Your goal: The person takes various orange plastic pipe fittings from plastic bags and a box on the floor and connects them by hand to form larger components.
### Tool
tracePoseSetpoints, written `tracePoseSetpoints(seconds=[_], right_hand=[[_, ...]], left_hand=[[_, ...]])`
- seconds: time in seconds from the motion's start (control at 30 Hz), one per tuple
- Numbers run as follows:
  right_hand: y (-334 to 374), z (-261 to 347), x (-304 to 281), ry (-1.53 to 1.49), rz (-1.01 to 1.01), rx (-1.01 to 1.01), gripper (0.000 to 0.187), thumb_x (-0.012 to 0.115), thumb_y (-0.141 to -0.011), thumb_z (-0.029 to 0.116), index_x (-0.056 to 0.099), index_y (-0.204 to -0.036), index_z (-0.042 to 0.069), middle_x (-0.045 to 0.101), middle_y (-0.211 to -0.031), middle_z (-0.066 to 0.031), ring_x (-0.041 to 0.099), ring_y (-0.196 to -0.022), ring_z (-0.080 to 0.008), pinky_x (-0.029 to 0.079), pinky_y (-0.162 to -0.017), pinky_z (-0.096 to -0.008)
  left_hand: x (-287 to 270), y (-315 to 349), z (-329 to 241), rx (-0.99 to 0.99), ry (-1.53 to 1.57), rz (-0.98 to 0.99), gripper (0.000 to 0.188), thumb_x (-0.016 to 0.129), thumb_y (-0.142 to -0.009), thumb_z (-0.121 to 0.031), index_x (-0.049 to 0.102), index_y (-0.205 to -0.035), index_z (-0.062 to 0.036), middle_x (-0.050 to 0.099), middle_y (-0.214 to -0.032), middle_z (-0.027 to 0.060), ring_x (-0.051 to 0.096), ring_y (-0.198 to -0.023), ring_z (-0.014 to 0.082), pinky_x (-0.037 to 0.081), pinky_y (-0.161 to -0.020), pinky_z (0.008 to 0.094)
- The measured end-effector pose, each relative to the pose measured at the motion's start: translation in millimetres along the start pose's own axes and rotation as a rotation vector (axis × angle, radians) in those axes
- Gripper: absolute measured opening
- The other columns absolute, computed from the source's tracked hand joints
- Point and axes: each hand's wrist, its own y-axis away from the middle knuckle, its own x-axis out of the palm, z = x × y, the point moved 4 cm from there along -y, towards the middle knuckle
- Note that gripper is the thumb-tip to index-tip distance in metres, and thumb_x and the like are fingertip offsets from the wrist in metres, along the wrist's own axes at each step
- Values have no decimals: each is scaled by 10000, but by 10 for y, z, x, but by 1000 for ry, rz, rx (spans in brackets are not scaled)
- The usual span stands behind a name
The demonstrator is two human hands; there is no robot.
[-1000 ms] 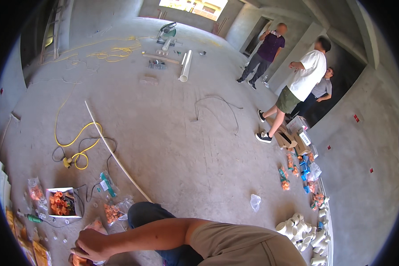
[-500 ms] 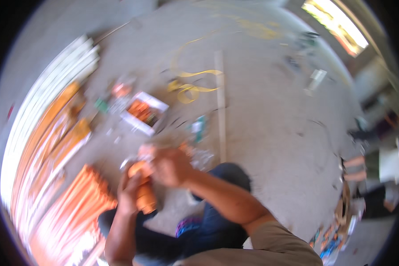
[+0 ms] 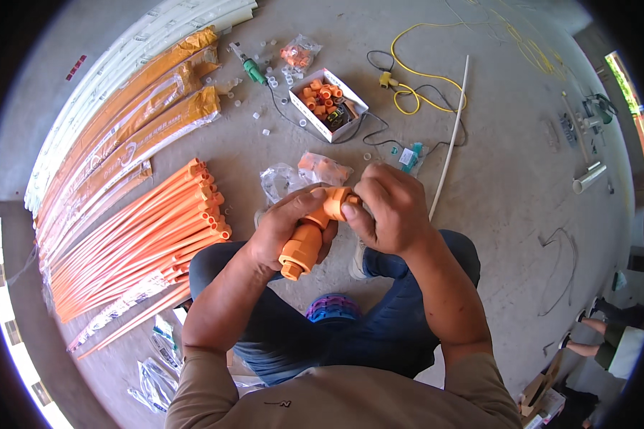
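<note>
An orange plastic pipe fitting [image 3: 300,247] with a wide ribbed collar and a small square-ended plug is held above my lap. My left hand [image 3: 285,227] wraps round its body, thumb on top. At its upper right end, my right hand [image 3: 393,207] pinches the fitting with thumb and curled fingers; they partly hide that end. Beyond my hands, a clear plastic bag with orange fittings [image 3: 323,169] lies on the concrete floor.
Left lie bundled orange pipes [image 3: 136,239] and wrapped pipe packs [image 3: 122,121]. Ahead are a white box [image 3: 347,129] of orange fittings, a green heat tool [image 3: 252,70], scattered clear caps, a yellow cable [image 3: 436,105] and a white pipe [image 3: 451,139]. Another person's legs [image 3: 597,336] show far right.
My view has swung and sharpened, with the floor things now farther right. My right hand has gone from above the fitting to its right end; the left still holds it.
</note>
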Motion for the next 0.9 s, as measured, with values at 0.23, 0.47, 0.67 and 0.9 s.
tracePoseSetpoints(seconds=[0.23, 0.47, 0.67, 0.9], right_hand=[[121, 123, 10, 112, 70, 19, 241, 607, -936, 215, 562, -837, 0, 612, -812, -173, 626, -636, -336, 503, -557, -422], [91, 158, 166, -249, -128, 347, 351, 485, -1023, 196, 477, -720, 18, 484, -590, -145, 490, -493, -316, 383, -503, -405], [124, 155, 240, -435, -119, 514, 403, 412, -1063, 233, 481, -728, 18, 463, -568, -117, 479, -512, -233, 367, -524, -394], [166, 131, 165, -483, -118, 479, 378, 458, -1055, 239, 540, -777, -4, 521, -596, -145, 547, -509, -296, 420, -520, -405]], left_hand=[[32, 62, 96, -54, 77, -20, 448, 491, -1039, -441, 526, -1199, -23, 621, -751, 120, 629, -526, 215, 525, -457, 306], [162, 120, 107, 229, -161, -106, 390, 490, -1060, -371, 488, -1246, -28, 622, -821, 104, 633, -633, 162, 538, -580, 288], [137, 118, 106, 553, -429, -142, 369, 529, -1052, -250, 429, -1308, -5, 610, -993, 95, 615, -800, 120, 525, -704, 280], [84, 70, 68, 948, -919, -120, 448, 605, -993, -245, 425, -1304, 21, 610, -991, 109, 626, -778, 165, 527, -705, 311]])
